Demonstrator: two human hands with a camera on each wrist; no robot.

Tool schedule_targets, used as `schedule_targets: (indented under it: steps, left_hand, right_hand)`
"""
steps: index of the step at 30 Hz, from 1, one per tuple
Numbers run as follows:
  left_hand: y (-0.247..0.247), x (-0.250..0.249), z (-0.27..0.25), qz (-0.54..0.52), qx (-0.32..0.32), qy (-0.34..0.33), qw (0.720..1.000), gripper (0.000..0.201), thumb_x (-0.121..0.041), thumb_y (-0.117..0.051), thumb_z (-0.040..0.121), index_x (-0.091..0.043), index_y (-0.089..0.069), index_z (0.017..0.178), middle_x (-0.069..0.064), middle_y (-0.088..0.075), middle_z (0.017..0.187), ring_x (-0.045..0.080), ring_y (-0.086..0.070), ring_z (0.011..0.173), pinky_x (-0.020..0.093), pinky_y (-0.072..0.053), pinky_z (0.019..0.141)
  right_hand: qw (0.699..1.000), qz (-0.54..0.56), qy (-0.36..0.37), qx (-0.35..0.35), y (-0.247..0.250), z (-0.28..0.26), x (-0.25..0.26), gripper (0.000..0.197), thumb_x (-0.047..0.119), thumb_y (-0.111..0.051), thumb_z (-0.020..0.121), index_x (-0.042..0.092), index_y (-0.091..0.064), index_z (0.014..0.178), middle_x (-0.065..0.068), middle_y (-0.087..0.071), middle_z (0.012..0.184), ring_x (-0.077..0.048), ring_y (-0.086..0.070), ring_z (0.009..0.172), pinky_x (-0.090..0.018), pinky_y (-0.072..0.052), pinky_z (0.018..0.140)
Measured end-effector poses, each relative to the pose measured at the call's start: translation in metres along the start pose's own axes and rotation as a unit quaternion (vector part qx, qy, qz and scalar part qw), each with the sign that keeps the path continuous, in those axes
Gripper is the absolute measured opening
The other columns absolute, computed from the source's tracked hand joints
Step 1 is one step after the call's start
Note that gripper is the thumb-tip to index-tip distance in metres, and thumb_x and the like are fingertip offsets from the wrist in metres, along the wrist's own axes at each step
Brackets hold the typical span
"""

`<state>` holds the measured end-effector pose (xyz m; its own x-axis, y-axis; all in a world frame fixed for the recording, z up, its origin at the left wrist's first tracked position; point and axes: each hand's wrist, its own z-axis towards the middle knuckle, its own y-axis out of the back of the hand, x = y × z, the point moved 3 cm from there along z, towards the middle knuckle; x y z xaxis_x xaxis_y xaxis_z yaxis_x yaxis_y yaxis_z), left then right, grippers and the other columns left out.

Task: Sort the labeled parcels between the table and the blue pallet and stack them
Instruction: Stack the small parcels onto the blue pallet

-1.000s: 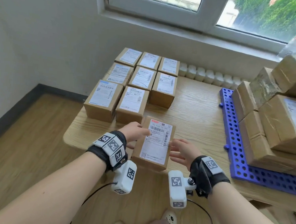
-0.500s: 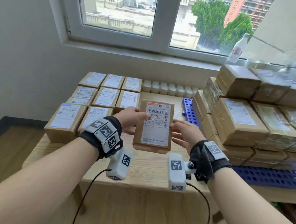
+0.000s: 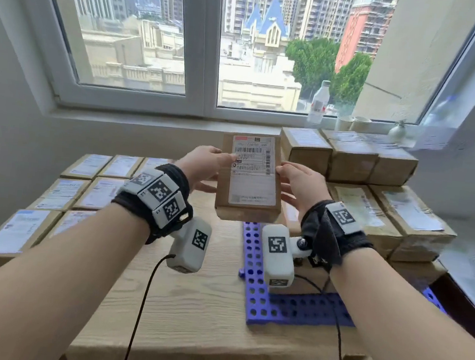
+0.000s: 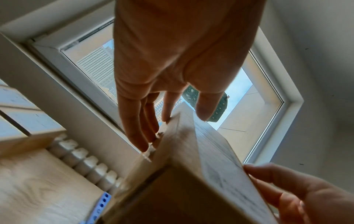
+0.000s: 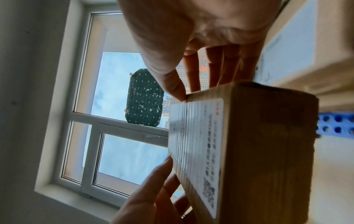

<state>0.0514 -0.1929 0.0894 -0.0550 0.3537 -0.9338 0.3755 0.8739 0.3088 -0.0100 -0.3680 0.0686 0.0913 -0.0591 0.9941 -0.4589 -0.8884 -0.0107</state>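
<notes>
I hold a brown cardboard parcel [image 3: 249,178] upright in the air above the table, its white shipping label facing me. My left hand [image 3: 203,165] grips its left edge, thumb on the front and fingers behind. My right hand [image 3: 297,182] grips the right edge the same way. The left wrist view shows the left hand [image 4: 176,125] pinching the parcel [image 4: 201,174]. In the right wrist view the right hand [image 5: 184,91] clasps the parcel [image 5: 249,144]. The blue pallet [image 3: 257,297] lies below and to the right, loaded with stacked parcels [image 3: 376,175].
Labeled parcels [image 3: 91,183] lie in rows on the left of the wooden table [image 3: 189,305]. A window sill behind carries a plastic bottle [image 3: 319,103] and small cups [image 3: 352,122]. White cylinders [image 4: 84,160] line the table's back edge.
Both hands raised the parcel from the table top to well above it and tilted its label toward me. The head view swung up toward the window.
</notes>
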Motion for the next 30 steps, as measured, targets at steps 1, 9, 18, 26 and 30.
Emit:
schedule_targets:
  steps: [1,9,18,26,30]
  left_hand:
    - [-0.014,-0.006,0.005,-0.006,-0.001,-0.002,1.000,0.029,-0.035,-0.053,0.096,-0.013,-0.057,0.116,0.000,-0.068,0.098,0.015,-0.064,0.088,0.032,-0.054,0.071]
    - [-0.113,-0.028,0.045,-0.079,-0.012,0.024,0.996,0.022,-0.027,-0.046,0.100,-0.015,-0.058,0.114,-0.001,-0.063,0.094,0.014,-0.058,0.082,0.029,-0.050,0.068]
    - [-0.153,-0.032,0.077,-0.079,-0.008,0.076,0.994,0.027,-0.020,-0.043,0.101,-0.012,-0.055,0.123,-0.003,-0.060,0.088,0.012,-0.054,0.077,0.032,-0.046,0.078]
    - [-0.160,-0.040,0.092,-0.042,0.005,0.081,0.996,0.022,-0.017,-0.041,0.100,-0.016,-0.056,0.116,-0.002,-0.058,0.088,0.011,-0.054,0.075,0.035,-0.048,0.084]
    - [-0.157,-0.038,0.096,-0.032,0.001,0.076,0.997,0.019,-0.020,-0.042,0.100,-0.017,-0.057,0.112,-0.003,-0.059,0.088,0.011,-0.054,0.076,0.036,-0.048,0.085]
  right_hand:
    - [1.000,-0.004,0.005,-0.003,0.014,0.007,0.005,0.013,0.012,-0.060,0.087,0.020,-0.064,0.079,-0.006,-0.064,0.088,-0.020,-0.059,0.079,-0.036,-0.052,0.083]
    - [0.998,-0.051,-0.037,-0.017,0.106,0.063,0.010,0.008,0.016,-0.060,0.087,0.013,-0.067,0.085,-0.009,-0.067,0.087,-0.021,-0.062,0.071,-0.029,-0.051,0.068]
    - [0.995,-0.038,-0.089,-0.013,0.136,0.098,-0.004,0.023,0.003,-0.051,0.087,0.011,-0.071,0.094,-0.006,-0.063,0.083,-0.019,-0.056,0.076,-0.024,-0.047,0.065]
    - [0.996,-0.037,-0.084,-0.021,0.145,0.111,0.000,0.021,0.004,-0.052,0.089,0.014,-0.067,0.098,-0.002,-0.064,0.081,-0.013,-0.057,0.069,-0.023,-0.045,0.057]
    - [0.996,-0.029,-0.086,-0.014,0.142,0.112,0.001,0.021,0.002,-0.050,0.090,0.013,-0.066,0.098,-0.002,-0.064,0.079,-0.012,-0.059,0.064,-0.022,-0.044,0.051]
